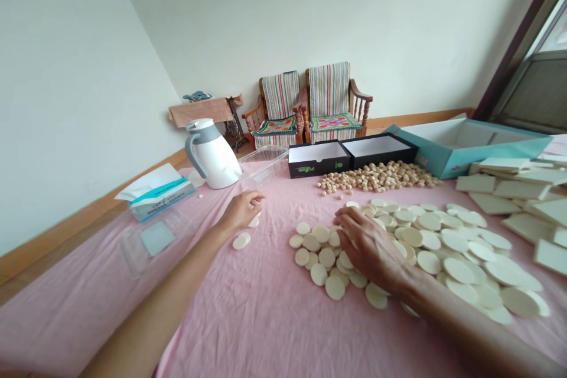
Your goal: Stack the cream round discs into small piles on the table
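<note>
A big spread of cream round discs (447,242) lies on the pink tablecloth (266,313). My right hand (365,243) rests palm down on the left part of that spread, fingers curled over the smaller discs (321,257). My left hand (243,209) reaches out to the left, fingers bent over a disc; two loose discs (241,240) lie just below it. What the fingers grip is partly hidden.
A heap of small tan beads (376,176) lies behind the discs, with two black boxes (349,156) and a teal box (465,144) beyond. Cream square tiles (518,198) lie at right. A white jug (211,153), tissue pack (155,190) and clear lids (153,239) stand left.
</note>
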`<state>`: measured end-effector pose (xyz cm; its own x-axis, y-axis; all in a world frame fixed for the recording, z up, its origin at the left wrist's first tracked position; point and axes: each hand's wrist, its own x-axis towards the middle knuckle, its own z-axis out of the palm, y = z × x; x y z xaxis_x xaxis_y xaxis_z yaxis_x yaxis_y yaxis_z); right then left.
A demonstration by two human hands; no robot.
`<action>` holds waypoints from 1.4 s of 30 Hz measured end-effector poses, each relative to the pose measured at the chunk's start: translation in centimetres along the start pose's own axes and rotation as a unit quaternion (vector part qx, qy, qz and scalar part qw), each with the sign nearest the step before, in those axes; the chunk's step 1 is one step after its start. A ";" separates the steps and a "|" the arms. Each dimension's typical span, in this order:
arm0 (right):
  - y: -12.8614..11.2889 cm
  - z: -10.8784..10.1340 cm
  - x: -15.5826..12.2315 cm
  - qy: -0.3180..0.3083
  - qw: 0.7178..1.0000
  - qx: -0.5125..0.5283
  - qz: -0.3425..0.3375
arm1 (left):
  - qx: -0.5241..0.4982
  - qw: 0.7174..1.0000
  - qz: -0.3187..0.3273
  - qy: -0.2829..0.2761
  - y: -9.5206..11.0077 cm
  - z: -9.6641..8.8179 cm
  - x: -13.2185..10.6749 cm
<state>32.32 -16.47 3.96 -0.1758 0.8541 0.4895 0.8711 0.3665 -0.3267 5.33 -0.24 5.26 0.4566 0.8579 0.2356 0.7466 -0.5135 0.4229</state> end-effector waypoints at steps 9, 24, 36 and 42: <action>0.0 0.1 0.1 0.001 1.000 -0.001 0.001 | 0.050 0.999 -0.016 0.014 -1.3 1.2 -0.5; 0.0 0.1 0.1 -0.010 1.000 -0.017 -0.003 | 0.088 0.996 0.028 -0.010 -0.5 0.0 -1.5; 0.0 0.2 0.1 -0.006 1.000 -0.023 -0.010 | 0.120 0.989 -0.011 -0.087 -2.1 -1.0 -2.1; 0.1 0.2 0.0 -0.016 1.000 -0.025 -0.010 | 0.099 0.990 0.002 -0.102 -2.0 -1.3 -2.0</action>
<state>32.26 -16.32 3.76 -0.2071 0.8585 0.4691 0.8888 0.3654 -0.2764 2.27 -0.93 5.02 0.5334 0.8445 0.0468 0.8153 -0.5281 0.2374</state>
